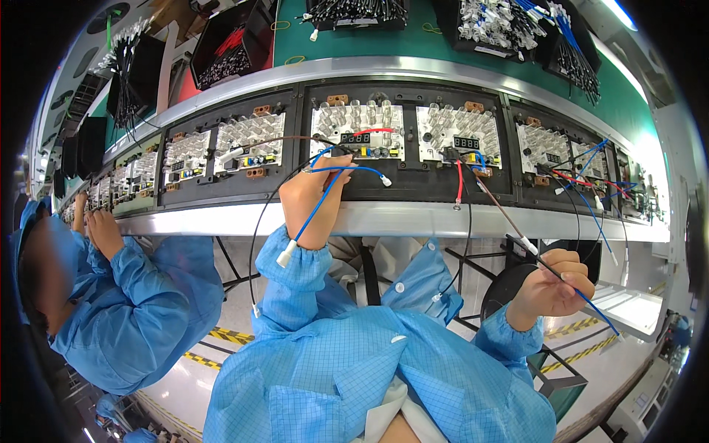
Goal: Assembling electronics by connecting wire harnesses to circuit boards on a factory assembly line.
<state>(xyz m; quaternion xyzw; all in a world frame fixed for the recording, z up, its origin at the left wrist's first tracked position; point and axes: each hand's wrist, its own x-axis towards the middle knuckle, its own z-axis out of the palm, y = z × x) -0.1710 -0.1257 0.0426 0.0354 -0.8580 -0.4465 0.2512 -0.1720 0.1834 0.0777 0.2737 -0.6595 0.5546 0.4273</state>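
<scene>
My left hand [310, 199] is closed in a pinch at the lower edge of a circuit board [358, 122]. A bundle of blue, black and brown wires comes out around its fingers, and a blue wire [317, 213] with a white connector hangs over the wrist. What the fingertips press on is partly hidden. My right hand [552, 289] is off the bench's front edge, its fingers closed on a thin wire [600, 313] whose end is blue. Just above those fingers is a white connector [526, 244] on a brown wire that runs from the board [459, 133] to the right.
A metal rail [413, 221] edges the bench along the front. More boards [247, 140] sit in black frames on both sides. Black bins of wires [495, 29] stand behind. At the left, a person in blue [140, 310] works at the same line.
</scene>
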